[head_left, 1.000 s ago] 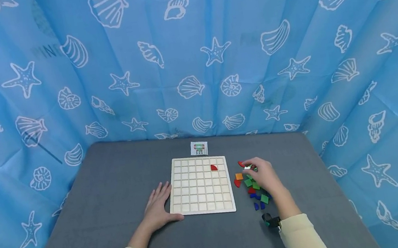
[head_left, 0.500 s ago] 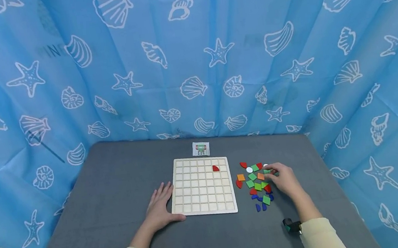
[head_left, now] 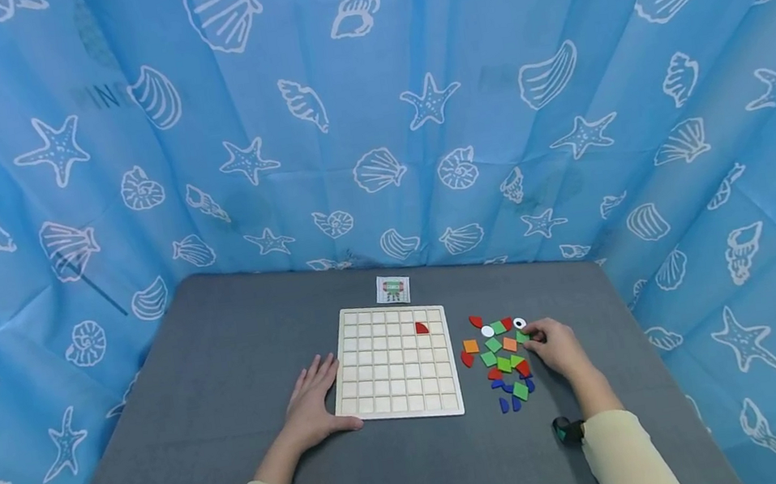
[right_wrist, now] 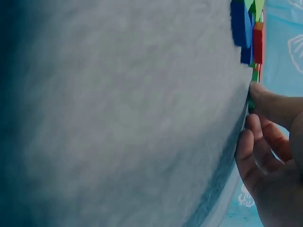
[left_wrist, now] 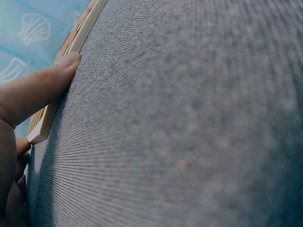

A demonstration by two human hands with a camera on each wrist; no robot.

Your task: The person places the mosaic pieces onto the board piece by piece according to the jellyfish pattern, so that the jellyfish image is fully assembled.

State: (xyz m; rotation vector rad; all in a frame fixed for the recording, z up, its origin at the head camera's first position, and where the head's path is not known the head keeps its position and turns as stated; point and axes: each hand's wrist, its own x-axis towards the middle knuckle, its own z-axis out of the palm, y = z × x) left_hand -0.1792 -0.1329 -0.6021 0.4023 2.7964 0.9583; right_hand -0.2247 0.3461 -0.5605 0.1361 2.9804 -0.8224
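Observation:
In the head view, a pale wooden grid board (head_left: 396, 373) lies flat on the table, a red quarter-circle tile (head_left: 421, 327) in one of its upper-right cells. My left hand (head_left: 312, 403) rests at the board's lower-left corner. Its fingers lie spread along the left side, and in the left wrist view the thumb (left_wrist: 47, 85) touches the front edge. At the right rim of a spread of colored tiles, my right hand (head_left: 556, 344) pinches a green tile (head_left: 521, 336) between thumb and fingers. The right wrist view shows only a sliver of that green tile (right_wrist: 251, 101).
Red, orange, green, blue and white tiles lie loose right of the board, including an orange square (head_left: 471, 346) and a white ring-like disc (head_left: 520, 323). A small picture card (head_left: 393, 289) lies behind the board. A blue shell-print curtain (head_left: 378, 170) surrounds the grey table.
My right hand has moved right from above the upper tiles to the green tile at their right rim, uncovering the white pieces. The left hand stays by the board.

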